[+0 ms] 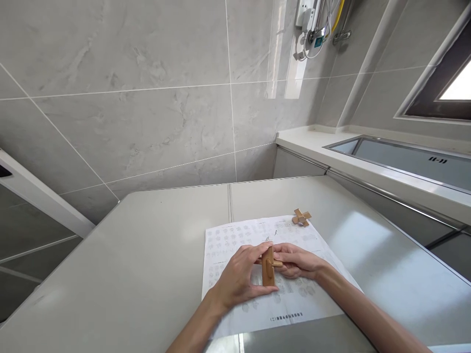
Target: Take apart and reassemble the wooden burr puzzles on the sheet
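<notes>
Between my two hands a flat brown wooden block (268, 274) stands on edge above a printed paper sheet (221, 240). My left hand (243, 274) grips the block, thumb at its lower end and fingers at its upper end. A short wooden peg (276, 264) sticks out from the block's face toward the right. My right hand (294, 260) is closed at the peg, its fingers curled beside the block. Part of the block's far side is hidden by my fingers. At the sheet's upper right corner lies a cross-shaped wooden piece (301, 217).
The sheet lies on a pale table (165, 245) with a seam across it. A counter with a sink (405, 157) runs along the right. A tiled wall (147, 122) rises behind, with a socket and cables (311, 29) at its upper right.
</notes>
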The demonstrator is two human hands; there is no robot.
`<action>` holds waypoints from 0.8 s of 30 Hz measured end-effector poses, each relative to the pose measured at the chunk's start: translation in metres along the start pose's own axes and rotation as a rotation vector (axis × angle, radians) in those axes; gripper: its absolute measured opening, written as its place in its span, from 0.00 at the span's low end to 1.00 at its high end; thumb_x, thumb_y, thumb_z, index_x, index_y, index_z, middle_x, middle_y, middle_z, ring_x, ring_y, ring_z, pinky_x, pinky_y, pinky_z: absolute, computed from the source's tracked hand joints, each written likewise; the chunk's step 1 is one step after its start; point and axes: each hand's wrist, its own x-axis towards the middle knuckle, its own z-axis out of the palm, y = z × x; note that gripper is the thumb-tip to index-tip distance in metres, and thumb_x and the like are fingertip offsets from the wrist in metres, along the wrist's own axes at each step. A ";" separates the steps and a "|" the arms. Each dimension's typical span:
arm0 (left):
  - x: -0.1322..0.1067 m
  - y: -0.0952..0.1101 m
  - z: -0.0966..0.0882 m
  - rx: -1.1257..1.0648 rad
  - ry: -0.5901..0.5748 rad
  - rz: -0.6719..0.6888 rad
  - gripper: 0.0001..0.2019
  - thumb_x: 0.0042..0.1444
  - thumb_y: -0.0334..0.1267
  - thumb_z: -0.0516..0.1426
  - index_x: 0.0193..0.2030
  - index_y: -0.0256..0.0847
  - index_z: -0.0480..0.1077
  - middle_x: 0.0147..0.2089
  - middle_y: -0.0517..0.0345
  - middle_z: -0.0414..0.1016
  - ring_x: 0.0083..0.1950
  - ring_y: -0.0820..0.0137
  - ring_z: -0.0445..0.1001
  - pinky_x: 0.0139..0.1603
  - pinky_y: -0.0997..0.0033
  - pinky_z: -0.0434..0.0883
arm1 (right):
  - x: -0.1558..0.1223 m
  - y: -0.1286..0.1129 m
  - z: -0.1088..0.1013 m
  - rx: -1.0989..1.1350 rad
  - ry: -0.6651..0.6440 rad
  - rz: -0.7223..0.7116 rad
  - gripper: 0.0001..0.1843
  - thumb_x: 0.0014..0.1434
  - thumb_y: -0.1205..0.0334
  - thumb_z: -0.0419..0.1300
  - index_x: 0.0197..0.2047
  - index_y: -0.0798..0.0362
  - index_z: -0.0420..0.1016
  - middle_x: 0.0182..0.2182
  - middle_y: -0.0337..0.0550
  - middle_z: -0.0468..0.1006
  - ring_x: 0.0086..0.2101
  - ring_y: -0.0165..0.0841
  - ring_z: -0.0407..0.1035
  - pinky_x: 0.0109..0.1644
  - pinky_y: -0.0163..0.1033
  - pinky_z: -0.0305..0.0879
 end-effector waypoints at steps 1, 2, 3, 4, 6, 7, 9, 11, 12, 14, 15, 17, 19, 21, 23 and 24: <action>0.000 0.001 0.000 -0.022 -0.009 -0.018 0.52 0.53 0.48 0.74 0.78 0.58 0.50 0.72 0.51 0.71 0.63 0.56 0.77 0.60 0.52 0.80 | 0.000 0.002 -0.001 0.003 -0.008 0.001 0.20 0.67 0.45 0.69 0.45 0.53 0.73 0.26 0.28 0.63 0.16 0.16 0.42 0.17 0.28 0.39; 0.000 0.002 0.000 -0.041 -0.016 -0.034 0.52 0.53 0.49 0.74 0.77 0.59 0.50 0.72 0.52 0.71 0.63 0.56 0.76 0.59 0.53 0.80 | 0.001 0.003 -0.001 0.008 -0.016 0.003 0.20 0.67 0.45 0.69 0.46 0.52 0.73 0.26 0.28 0.63 0.16 0.16 0.42 0.17 0.28 0.39; -0.001 0.002 -0.001 -0.055 -0.021 -0.049 0.51 0.52 0.51 0.74 0.77 0.60 0.51 0.72 0.52 0.71 0.63 0.56 0.76 0.58 0.53 0.81 | 0.001 0.005 -0.002 0.018 -0.024 0.002 0.19 0.68 0.46 0.69 0.46 0.52 0.73 0.26 0.28 0.63 0.16 0.16 0.41 0.17 0.27 0.39; -0.001 0.003 -0.001 -0.064 -0.021 -0.061 0.51 0.52 0.52 0.74 0.77 0.59 0.51 0.71 0.51 0.71 0.64 0.55 0.75 0.58 0.52 0.80 | 0.002 0.006 -0.002 0.029 -0.034 0.001 0.19 0.68 0.46 0.69 0.46 0.52 0.73 0.26 0.28 0.62 0.16 0.16 0.41 0.17 0.27 0.39; -0.001 0.004 0.000 -0.078 -0.003 -0.082 0.53 0.50 0.55 0.74 0.77 0.58 0.51 0.72 0.48 0.70 0.66 0.51 0.74 0.62 0.47 0.78 | 0.002 0.008 -0.001 0.056 -0.054 -0.002 0.18 0.68 0.47 0.69 0.46 0.53 0.73 0.25 0.27 0.61 0.16 0.16 0.39 0.17 0.27 0.39; -0.001 0.004 0.000 -0.090 0.013 -0.097 0.54 0.48 0.57 0.75 0.77 0.56 0.51 0.72 0.46 0.69 0.66 0.50 0.74 0.63 0.45 0.76 | 0.002 0.008 -0.001 0.071 -0.062 -0.001 0.18 0.68 0.48 0.69 0.46 0.53 0.73 0.25 0.26 0.60 0.16 0.16 0.39 0.17 0.27 0.38; -0.002 0.004 0.000 -0.135 0.036 -0.140 0.57 0.45 0.59 0.76 0.76 0.54 0.52 0.73 0.43 0.67 0.66 0.48 0.73 0.65 0.43 0.74 | 0.002 0.009 -0.001 0.107 -0.062 -0.005 0.18 0.68 0.48 0.70 0.49 0.52 0.73 0.24 0.25 0.58 0.16 0.17 0.38 0.17 0.26 0.37; -0.003 0.002 0.000 -0.188 0.042 -0.196 0.56 0.43 0.59 0.76 0.75 0.53 0.55 0.72 0.43 0.67 0.65 0.49 0.74 0.67 0.44 0.73 | 0.002 0.010 -0.001 0.140 -0.045 -0.012 0.18 0.68 0.50 0.69 0.51 0.52 0.73 0.24 0.25 0.57 0.17 0.18 0.38 0.17 0.26 0.37; -0.003 0.001 0.000 -0.212 0.038 -0.225 0.55 0.43 0.59 0.76 0.74 0.52 0.56 0.71 0.44 0.69 0.65 0.49 0.74 0.67 0.45 0.72 | 0.002 0.011 -0.001 0.152 -0.032 -0.017 0.17 0.69 0.50 0.69 0.51 0.52 0.73 0.23 0.25 0.57 0.17 0.18 0.38 0.17 0.26 0.38; -0.004 0.001 0.000 -0.250 0.031 -0.279 0.50 0.46 0.59 0.75 0.73 0.50 0.59 0.69 0.45 0.71 0.67 0.49 0.73 0.69 0.45 0.71 | 0.002 0.012 -0.002 0.170 -0.016 -0.024 0.16 0.69 0.51 0.68 0.49 0.53 0.73 0.23 0.26 0.58 0.16 0.17 0.38 0.16 0.26 0.38; -0.004 0.001 0.000 -0.264 0.032 -0.304 0.46 0.51 0.59 0.73 0.72 0.49 0.61 0.69 0.45 0.72 0.67 0.50 0.72 0.69 0.46 0.70 | 0.002 0.012 -0.003 0.180 -0.007 -0.026 0.15 0.69 0.51 0.68 0.48 0.53 0.73 0.23 0.26 0.58 0.15 0.17 0.39 0.16 0.26 0.39; -0.003 0.003 0.000 -0.277 0.042 -0.345 0.33 0.63 0.57 0.65 0.69 0.47 0.64 0.67 0.46 0.73 0.67 0.52 0.73 0.68 0.49 0.70 | 0.003 0.011 -0.003 0.202 0.013 -0.033 0.14 0.68 0.53 0.69 0.47 0.53 0.73 0.23 0.26 0.59 0.15 0.17 0.40 0.16 0.25 0.40; 0.000 0.006 0.000 -0.276 0.069 -0.370 0.19 0.73 0.51 0.56 0.64 0.47 0.69 0.64 0.49 0.76 0.64 0.57 0.75 0.67 0.53 0.71 | 0.003 0.011 -0.003 0.220 0.028 -0.037 0.14 0.67 0.54 0.69 0.46 0.53 0.73 0.23 0.26 0.60 0.15 0.16 0.41 0.16 0.24 0.41; 0.003 0.007 0.001 -0.276 0.108 -0.390 0.14 0.76 0.48 0.52 0.58 0.46 0.73 0.60 0.51 0.79 0.60 0.61 0.78 0.63 0.58 0.73 | 0.004 0.010 -0.001 0.225 0.045 -0.029 0.14 0.67 0.54 0.69 0.46 0.53 0.72 0.23 0.26 0.61 0.15 0.16 0.43 0.16 0.24 0.43; 0.006 0.006 0.003 -0.286 0.153 -0.420 0.13 0.76 0.47 0.52 0.52 0.45 0.75 0.54 0.53 0.82 0.54 0.63 0.80 0.58 0.61 0.74 | 0.005 0.010 0.000 0.196 0.079 -0.017 0.14 0.69 0.52 0.67 0.49 0.52 0.72 0.24 0.27 0.65 0.13 0.17 0.46 0.14 0.25 0.43; 0.007 0.004 0.004 -0.296 0.176 -0.441 0.13 0.75 0.47 0.53 0.50 0.45 0.75 0.52 0.54 0.83 0.52 0.63 0.81 0.55 0.63 0.75 | 0.007 0.010 0.001 0.167 0.116 -0.023 0.15 0.70 0.50 0.66 0.50 0.52 0.72 0.24 0.29 0.68 0.12 0.18 0.49 0.14 0.25 0.44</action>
